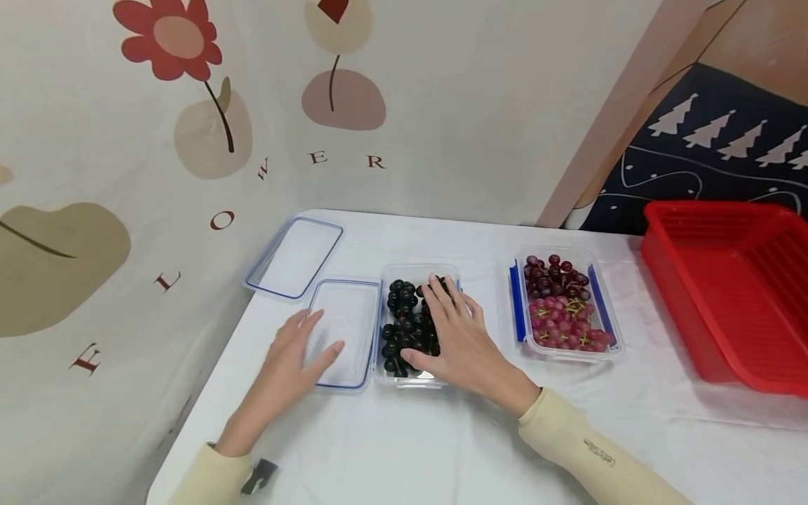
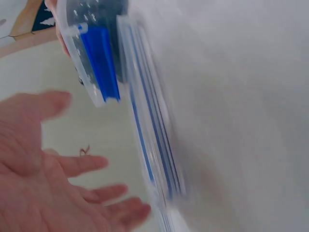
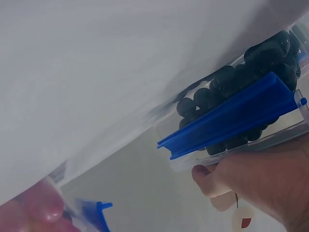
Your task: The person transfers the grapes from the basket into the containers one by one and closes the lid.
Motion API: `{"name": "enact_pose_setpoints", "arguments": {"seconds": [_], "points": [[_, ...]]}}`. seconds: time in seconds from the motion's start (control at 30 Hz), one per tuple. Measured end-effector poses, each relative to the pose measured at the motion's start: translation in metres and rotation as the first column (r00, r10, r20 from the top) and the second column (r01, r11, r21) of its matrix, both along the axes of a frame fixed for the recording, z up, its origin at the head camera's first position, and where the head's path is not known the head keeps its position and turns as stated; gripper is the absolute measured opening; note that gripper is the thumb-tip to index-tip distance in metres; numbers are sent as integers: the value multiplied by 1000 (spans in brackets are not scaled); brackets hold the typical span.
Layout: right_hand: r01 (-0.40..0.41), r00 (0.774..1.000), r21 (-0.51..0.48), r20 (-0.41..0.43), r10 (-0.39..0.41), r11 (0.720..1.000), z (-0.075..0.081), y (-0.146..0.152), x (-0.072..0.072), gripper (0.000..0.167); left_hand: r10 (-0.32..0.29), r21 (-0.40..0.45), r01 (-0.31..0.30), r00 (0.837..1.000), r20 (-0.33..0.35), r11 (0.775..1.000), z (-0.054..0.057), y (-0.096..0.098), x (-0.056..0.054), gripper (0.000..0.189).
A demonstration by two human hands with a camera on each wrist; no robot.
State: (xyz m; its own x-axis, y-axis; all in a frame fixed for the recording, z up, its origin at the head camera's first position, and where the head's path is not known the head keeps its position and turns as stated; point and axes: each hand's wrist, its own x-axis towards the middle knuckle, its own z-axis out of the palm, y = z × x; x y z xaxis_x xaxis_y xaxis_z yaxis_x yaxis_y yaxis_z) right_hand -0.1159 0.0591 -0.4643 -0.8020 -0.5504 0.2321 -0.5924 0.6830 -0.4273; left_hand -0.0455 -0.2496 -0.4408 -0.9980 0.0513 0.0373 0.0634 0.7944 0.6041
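A clear container (image 1: 419,383) with dark black grapes (image 1: 404,326) stands at mid-table. My right hand (image 1: 463,344) lies over its right part, fingers spread and fairly straight, covering some of the grapes. From the side, the right wrist view has this hand (image 3: 260,179) at the container's rim, above a blue side clip (image 3: 231,116). My left hand (image 1: 290,354) hovers with spread fingers over a clear blue-edged lid (image 1: 347,330) just left of the container. In the left wrist view, that hand (image 2: 63,169) is apart from the lid edges (image 2: 152,111), holding nothing.
Another blue-edged lid (image 1: 297,256) lies at the table's back left. To the right stands a second clear container (image 1: 571,356) holding dark red and pink grapes (image 1: 562,319). Farther right is a red plastic basket (image 1: 726,301). A printed cloth (image 1: 454,126) hangs behind the table.
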Motion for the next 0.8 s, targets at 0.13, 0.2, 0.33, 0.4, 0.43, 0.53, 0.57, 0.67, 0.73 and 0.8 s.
{"name": "enact_pose_setpoints", "arguments": {"seconds": [0.13, 0.2, 0.33, 0.4, 0.43, 0.53, 0.57, 0.67, 0.73, 0.8], "points": [[7, 999, -1, 49, -7, 1000, 2, 6, 2, 115, 52, -63, -53, 999, -12, 997, -3, -13, -2, 66], [8, 998, 0, 63, -8, 1000, 2, 8, 3, 117, 62, -77, -62, 998, 3, 995, -5, -18, -3, 63], [15, 996, 10, 89, -16, 1000, 2, 11, 6, 119, 55, -72, -53, 998, 36, 996, -9, -25, -6, 57], [22, 993, 6, 114, -23, 1000, 1, 13, 7, 119, 46, -74, -42, 998, 53, 996, -9, -29, -9, 55], [25, 991, 1, 130, -25, 1000, 1, 14, 8, 120, 41, -77, -36, 997, 62, 996, -9, -31, -10, 54], [39, 982, -18, 184, -35, 999, 1, 18, 10, 121, 23, -95, -15, 996, 81, 995, -9, -37, -15, 53], [44, 979, -26, 202, -38, 999, 1, 19, 11, 122, 13, -103, -4, 996, 85, 995, -9, -39, -17, 52], [56, 971, -41, 234, -45, 998, 2, 21, 13, 124, -27, -89, 34, 996, 79, 995, -10, -46, -24, 47], [64, 968, -50, 245, -50, 997, 2, 22, 14, 125, -62, -64, 66, 996, 63, 996, -11, -51, -28, 43], [75, 967, -51, 247, -60, 996, 2, 24, 15, 126, -98, -30, 100, 994, 53, 995, -13, -55, -32, 41]]}}
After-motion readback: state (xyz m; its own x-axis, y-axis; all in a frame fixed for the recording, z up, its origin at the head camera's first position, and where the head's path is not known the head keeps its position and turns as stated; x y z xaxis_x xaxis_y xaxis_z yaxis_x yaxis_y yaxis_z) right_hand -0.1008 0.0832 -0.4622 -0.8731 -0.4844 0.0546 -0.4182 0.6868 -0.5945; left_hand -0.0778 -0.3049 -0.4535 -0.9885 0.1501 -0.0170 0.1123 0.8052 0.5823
